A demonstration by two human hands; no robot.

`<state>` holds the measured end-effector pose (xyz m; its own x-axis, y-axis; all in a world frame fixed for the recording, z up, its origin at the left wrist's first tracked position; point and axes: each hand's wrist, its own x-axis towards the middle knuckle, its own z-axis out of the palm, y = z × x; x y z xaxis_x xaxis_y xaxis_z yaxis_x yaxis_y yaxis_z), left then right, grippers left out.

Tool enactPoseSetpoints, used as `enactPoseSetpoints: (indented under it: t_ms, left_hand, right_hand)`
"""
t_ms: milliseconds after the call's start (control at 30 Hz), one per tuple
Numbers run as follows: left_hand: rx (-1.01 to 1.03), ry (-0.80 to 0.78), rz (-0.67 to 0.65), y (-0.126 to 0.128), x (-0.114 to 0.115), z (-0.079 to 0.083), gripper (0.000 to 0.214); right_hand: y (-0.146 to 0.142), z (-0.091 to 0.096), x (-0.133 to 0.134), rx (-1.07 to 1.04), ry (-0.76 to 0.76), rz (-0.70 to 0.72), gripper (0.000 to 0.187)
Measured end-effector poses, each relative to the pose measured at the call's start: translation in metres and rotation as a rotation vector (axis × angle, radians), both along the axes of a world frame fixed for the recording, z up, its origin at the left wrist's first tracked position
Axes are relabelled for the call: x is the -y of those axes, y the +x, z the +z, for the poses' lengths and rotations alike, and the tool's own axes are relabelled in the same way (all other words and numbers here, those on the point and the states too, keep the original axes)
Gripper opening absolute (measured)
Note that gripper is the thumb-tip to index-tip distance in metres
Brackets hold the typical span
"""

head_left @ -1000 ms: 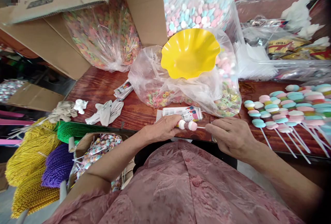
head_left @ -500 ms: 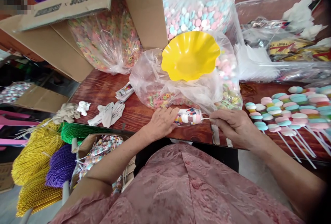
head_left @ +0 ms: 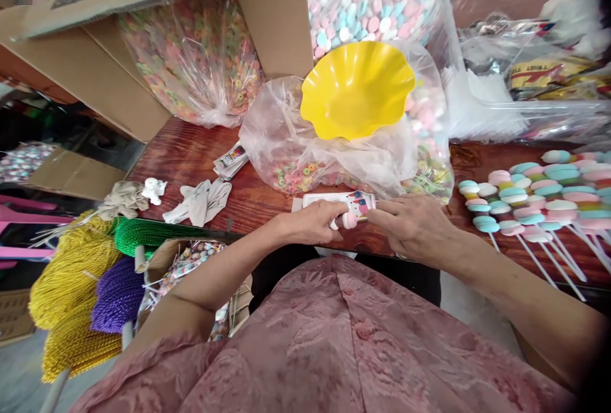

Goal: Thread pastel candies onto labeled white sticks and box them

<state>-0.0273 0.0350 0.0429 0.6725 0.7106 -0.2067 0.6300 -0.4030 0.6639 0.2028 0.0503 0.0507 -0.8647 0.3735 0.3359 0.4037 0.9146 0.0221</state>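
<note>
My left hand (head_left: 321, 222) is closed on a marshmallow candy stick (head_left: 350, 219). Only its pink and white end shows; the fingers cover the rest. Under that hand, near the table's front edge, lies a white packet with printed plastic bags (head_left: 358, 202). My right hand (head_left: 408, 225) has its fingers stretched leftward, their tips touching the right end of the printed bags; its thumb is hidden. To its right, finished-looking candy sticks (head_left: 539, 203) in pink, blue and white lie in rows, their white sticks pointing toward me.
Behind my hands, a yellow wavy bowl (head_left: 356, 91) rests on clear bags of candy (head_left: 329, 158). A cardboard box (head_left: 267, 12) stands back left, a clear plastic bin (head_left: 548, 111) back right. Gloves (head_left: 200, 203) lie at left. Below stand a box of wrapped candy (head_left: 191, 266) and yellow cord bundles (head_left: 71, 276).
The right hand has let go of the white stick and moved left to the printed bags. My left hand now grips the candy, its end pulled nearer me. The view has shifted slightly.
</note>
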Motion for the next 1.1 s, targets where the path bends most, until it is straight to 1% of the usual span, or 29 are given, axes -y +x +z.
enactPoseSetpoints:
  t_ms: [67,167,233,267,300,333,400,467,500,533,567,633,700,733,833,900,967,1033,1100]
  left_hand:
    - [-0.051,0.058,0.015,0.002,0.000,0.001,0.033]
    - [-0.114,0.246,0.066,-0.004,0.005,0.002,0.059]
    - [-0.185,0.401,0.160,-0.013,0.009,0.003,0.073]
    - [-0.233,0.467,0.219,-0.018,0.011,0.003,0.077]
    - [-0.285,0.518,0.273,-0.023,0.012,0.002,0.077]
    - [-0.332,0.555,0.313,-0.026,0.013,0.001,0.072]
    - [-0.415,0.579,0.337,-0.030,0.014,-0.004,0.050]
    - [-0.471,0.534,0.308,-0.031,0.012,-0.009,0.026]
    - [-0.488,0.501,0.292,-0.030,0.012,-0.011,0.019]
    - [-0.497,0.466,0.280,-0.030,0.011,-0.012,0.017]
    - [-0.495,0.429,0.273,-0.029,0.010,-0.013,0.018]
    - [-0.469,0.352,0.253,-0.028,0.010,-0.011,0.019]
    - [-0.445,0.274,0.211,-0.028,0.010,-0.007,0.019]
    - [-0.440,0.242,0.182,-0.028,0.010,-0.005,0.018]
    - [-0.408,0.187,0.096,-0.027,0.011,-0.001,0.016]
    - [-0.334,0.148,0.060,-0.026,0.010,0.001,0.014]
    - [-0.209,0.088,0.054,-0.025,0.008,0.002,0.013]
    - [-0.044,0.006,0.085,-0.026,0.006,0.001,0.014]
    - [0.099,-0.080,0.170,-0.027,0.003,-0.001,0.019]
  right_hand:
    - [-0.002,0.002,-0.001,0.022,-0.018,-0.033,0.026]
    - [0.002,0.002,-0.004,-0.018,-0.069,-0.119,0.023]
    - [0.009,0.000,-0.006,-0.106,-0.140,-0.191,0.023]
    - [0.012,-0.002,-0.007,-0.155,-0.186,-0.218,0.022]
    - [0.015,-0.004,-0.007,-0.197,-0.234,-0.237,0.022]
    - [0.016,-0.007,-0.008,-0.229,-0.280,-0.248,0.021]
    - [0.015,-0.015,-0.007,-0.274,-0.350,-0.243,0.020]
    - [0.010,-0.022,-0.004,-0.320,-0.394,-0.230,0.018]
    - [0.007,-0.025,-0.002,-0.343,-0.399,-0.222,0.017]
    - [0.005,-0.028,-0.001,-0.363,-0.381,-0.212,0.016]
    - [0.004,-0.030,0.001,-0.375,-0.335,-0.204,0.015]
    - [0.004,-0.032,0.003,-0.361,-0.177,-0.162,0.015]
    - [0.008,-0.031,0.003,-0.324,-0.002,-0.084,0.021]
    - [0.010,-0.030,0.003,-0.305,0.063,-0.040,0.025]
    - [0.016,-0.019,-0.001,-0.260,0.159,0.052,0.030]
    - [0.019,-0.010,-0.004,-0.234,0.195,0.085,0.027]
    - [0.020,-0.001,-0.008,-0.219,0.215,0.121,0.025]
    - [0.019,0.003,-0.008,-0.226,0.212,0.147,0.025]
    - [0.017,0.001,-0.005,-0.241,0.167,0.130,0.026]
